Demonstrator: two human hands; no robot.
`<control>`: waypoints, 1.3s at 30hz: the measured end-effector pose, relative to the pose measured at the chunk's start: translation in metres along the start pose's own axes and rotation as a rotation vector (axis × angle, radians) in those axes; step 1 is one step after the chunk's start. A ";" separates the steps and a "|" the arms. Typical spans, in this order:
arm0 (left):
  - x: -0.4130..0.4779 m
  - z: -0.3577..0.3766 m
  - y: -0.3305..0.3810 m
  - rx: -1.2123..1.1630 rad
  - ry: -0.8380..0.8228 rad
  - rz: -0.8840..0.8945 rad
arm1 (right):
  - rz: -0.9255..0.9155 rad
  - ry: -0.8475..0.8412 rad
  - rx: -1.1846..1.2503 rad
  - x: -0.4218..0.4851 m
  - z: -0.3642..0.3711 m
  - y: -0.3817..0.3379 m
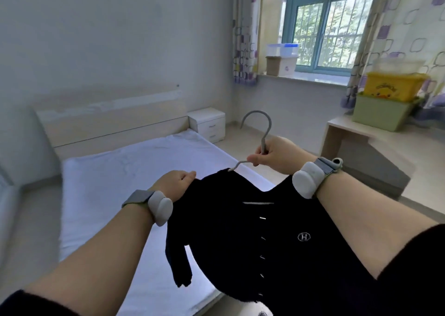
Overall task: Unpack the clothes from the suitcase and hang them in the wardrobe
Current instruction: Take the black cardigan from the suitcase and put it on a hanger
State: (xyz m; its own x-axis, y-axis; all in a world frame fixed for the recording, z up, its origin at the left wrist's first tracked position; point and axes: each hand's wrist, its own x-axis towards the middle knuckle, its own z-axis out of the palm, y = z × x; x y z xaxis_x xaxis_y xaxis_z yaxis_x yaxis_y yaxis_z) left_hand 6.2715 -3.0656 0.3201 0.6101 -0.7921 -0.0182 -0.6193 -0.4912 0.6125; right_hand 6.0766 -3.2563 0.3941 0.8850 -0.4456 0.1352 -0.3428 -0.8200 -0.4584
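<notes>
A black buttoned garment (252,238) with a small white "H" logo hangs in front of me over the bed. My left hand (175,183) pinches its left shoulder. My right hand (277,156) grips the neck of a grey hanger (261,127), whose hook points up. One hanger arm runs down into the garment's collar; the rest of the hanger is hidden by the cloth. A sleeve dangles at the lower left. Neither suitcase nor wardrobe is in view.
A bed with a white mattress (115,183) lies below and to the left. A white nightstand (207,122) stands by the headboard. Boxes (281,60) sit on the windowsill. At right, a desk (356,135) carries a green bin and a yellow box (392,86).
</notes>
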 end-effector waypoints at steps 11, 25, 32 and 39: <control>-0.086 -0.111 -0.142 -0.156 0.085 -0.138 | -0.093 -0.046 0.035 0.063 0.098 -0.162; -0.151 -0.199 -0.273 -0.164 0.737 -0.223 | -0.290 -0.105 -0.012 0.140 0.194 -0.317; -0.144 -0.223 -0.294 0.252 0.591 -0.242 | -0.506 -0.280 0.140 0.196 0.242 -0.391; -0.161 -0.267 -0.321 0.151 0.829 -0.435 | -0.687 -0.310 0.142 0.244 0.272 -0.453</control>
State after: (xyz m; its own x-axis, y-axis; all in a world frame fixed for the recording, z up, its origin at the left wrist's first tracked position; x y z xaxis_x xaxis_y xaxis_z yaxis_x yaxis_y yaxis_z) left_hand 6.5044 -2.6838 0.3373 0.9232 -0.0471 0.3813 -0.2767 -0.7703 0.5746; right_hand 6.5333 -2.8957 0.3959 0.9398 0.2854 0.1880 0.3413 -0.8129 -0.4720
